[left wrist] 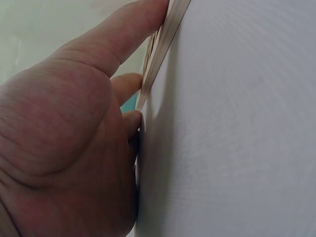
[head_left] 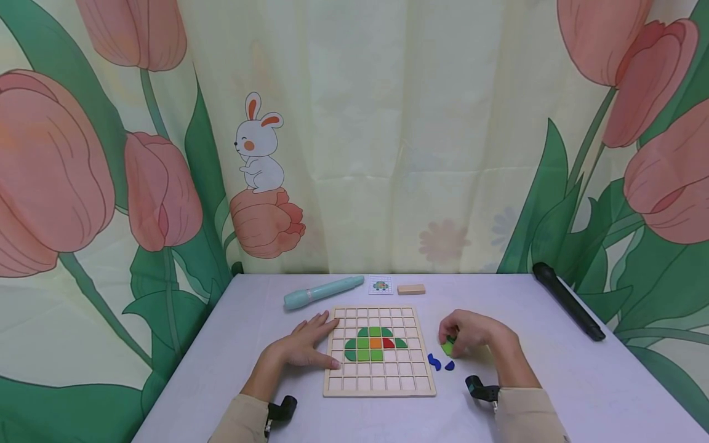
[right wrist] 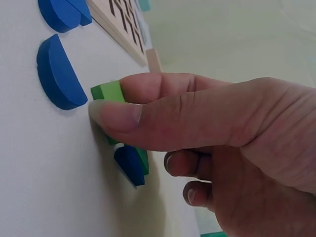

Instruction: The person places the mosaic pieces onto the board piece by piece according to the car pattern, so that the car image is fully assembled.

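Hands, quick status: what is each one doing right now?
Left hand: open, fingers flat against the left edge of the wooden grid board.
Right hand: pinching a green piece on the table.

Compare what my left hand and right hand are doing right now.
The left hand lies flat with straight fingers against the wooden grid board edge, holding nothing; the right hand is curled, pinching a green piece. The left touches the board; the right is beside it. Both rest on the table.
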### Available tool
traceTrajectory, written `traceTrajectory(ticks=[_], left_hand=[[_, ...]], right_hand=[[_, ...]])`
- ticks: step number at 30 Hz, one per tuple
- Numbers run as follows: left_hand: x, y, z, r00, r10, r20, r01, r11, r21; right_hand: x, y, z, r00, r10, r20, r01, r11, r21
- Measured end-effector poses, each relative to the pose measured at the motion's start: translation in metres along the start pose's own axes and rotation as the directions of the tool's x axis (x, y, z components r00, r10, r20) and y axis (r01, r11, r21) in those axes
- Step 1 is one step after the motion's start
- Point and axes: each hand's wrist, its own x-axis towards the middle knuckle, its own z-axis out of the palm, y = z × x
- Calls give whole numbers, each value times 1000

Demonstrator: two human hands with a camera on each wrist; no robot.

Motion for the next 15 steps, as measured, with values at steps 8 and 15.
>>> traceTrajectory(ticks=[8,15], left_hand=[[1,0,0,1000,-9,4,9,1000,0],[2,0,0,1000,-11,7,11,1000,10]], right_hand=[[6,-9,4,999,-34,-19,34,999,14],[9,-15,5,998,-62,-33,62,998,1]])
